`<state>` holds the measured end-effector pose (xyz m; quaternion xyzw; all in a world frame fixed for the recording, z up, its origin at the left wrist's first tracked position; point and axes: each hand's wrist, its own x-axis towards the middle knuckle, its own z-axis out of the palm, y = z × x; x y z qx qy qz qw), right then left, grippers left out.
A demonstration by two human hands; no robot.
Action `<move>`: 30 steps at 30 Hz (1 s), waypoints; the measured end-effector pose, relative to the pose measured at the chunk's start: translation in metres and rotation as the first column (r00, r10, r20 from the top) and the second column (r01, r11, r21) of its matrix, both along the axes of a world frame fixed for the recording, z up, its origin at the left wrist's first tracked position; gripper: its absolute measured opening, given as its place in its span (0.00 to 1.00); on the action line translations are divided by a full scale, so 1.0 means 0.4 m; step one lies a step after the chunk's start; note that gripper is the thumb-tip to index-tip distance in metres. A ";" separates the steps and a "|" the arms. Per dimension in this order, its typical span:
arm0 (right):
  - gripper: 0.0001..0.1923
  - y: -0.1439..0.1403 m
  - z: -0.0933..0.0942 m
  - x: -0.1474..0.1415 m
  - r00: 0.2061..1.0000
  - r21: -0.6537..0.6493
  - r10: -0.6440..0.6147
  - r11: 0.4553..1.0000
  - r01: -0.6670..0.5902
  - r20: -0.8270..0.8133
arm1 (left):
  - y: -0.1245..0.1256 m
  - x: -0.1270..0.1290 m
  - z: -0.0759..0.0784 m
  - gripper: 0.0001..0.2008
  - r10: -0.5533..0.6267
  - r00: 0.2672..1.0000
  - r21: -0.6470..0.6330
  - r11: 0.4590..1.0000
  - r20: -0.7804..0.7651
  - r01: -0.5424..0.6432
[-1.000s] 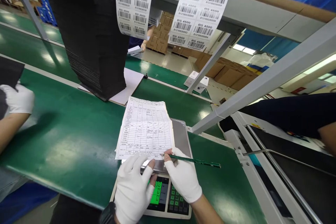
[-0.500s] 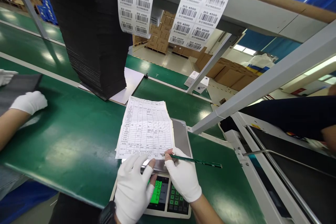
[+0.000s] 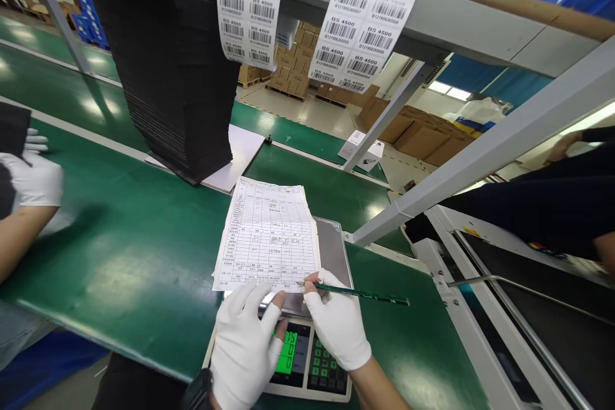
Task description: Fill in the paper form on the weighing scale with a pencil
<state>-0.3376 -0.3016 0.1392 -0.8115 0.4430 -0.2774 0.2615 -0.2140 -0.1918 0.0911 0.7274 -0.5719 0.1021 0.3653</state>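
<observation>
While the long green-topped desk [image 3: 120, 250] fills most of the view, little on it has shifted in the last second. The tall stack of black flat sheets [image 3: 168, 70] stands at the far left on a white board, and two white strips of barcode labels [image 3: 365, 19] hang from the grey rail above. A co-worker's white-gloved hand [image 3: 31, 179] at the far left edge has drawn back toward a dark sheet it holds, after lying flat on the desk half a second ago. The printed white form sheet [image 3: 266, 240] lies on the steel pan of the grey weighing scale [image 3: 331, 250], near centre, unmoved. The left hand [image 3: 245, 346] keeps its gloved fingers spread over the sheet's near edge and the scale's lit green display. The right hand [image 3: 339, 327] still pinches the thin green pencil [image 3: 365, 295] between thumb and forefinger, tip at the sheet's near right corner; writing appears paused or just starting. No container shows anywhere in view.
</observation>
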 end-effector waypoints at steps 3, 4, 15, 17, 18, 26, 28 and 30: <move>0.11 0.004 0.007 0.001 1.000 -0.020 -0.004 1.000 0.004 -0.008 | 0.001 0.001 0.001 0.14 0.000 1.000 -0.013 1.000 0.004 0.000; 0.11 0.005 0.008 0.001 1.000 -0.023 0.001 1.000 -0.001 -0.009 | 0.002 0.001 0.001 0.14 -0.002 1.000 -0.014 1.000 0.006 0.002; 0.11 0.004 -0.001 -0.007 1.000 0.002 -0.014 1.000 0.014 -0.005 | 0.000 0.000 0.003 0.13 0.002 1.000 -0.002 1.000 0.002 -0.002; 0.11 0.004 -0.001 -0.007 0.999 -0.007 -0.037 0.999 0.037 -0.001 | 0.001 0.000 0.001 0.13 0.002 1.000 -0.002 1.000 -0.001 -0.002; 0.11 0.003 -0.001 -0.006 0.999 -0.019 -0.047 0.999 0.047 0.002 | 0.002 0.000 0.000 0.13 0.002 1.000 -0.003 1.000 -0.001 -0.002; 0.11 0.002 -0.001 -0.002 0.999 -0.044 -0.038 0.998 0.037 -0.024 | 0.002 0.000 -0.006 0.14 -0.002 1.000 -0.008 1.000 0.003 0.002; 0.11 0.002 -0.002 -0.003 0.999 -0.052 -0.043 0.998 0.041 -0.027 | 0.000 -0.001 -0.005 0.14 -0.003 1.000 -0.009 1.000 -0.001 0.003; 0.11 0.002 -0.002 -0.004 0.999 -0.059 -0.043 0.997 0.041 -0.025 | 0.000 -0.001 -0.003 0.13 0.000 1.000 -0.011 1.000 -0.006 0.000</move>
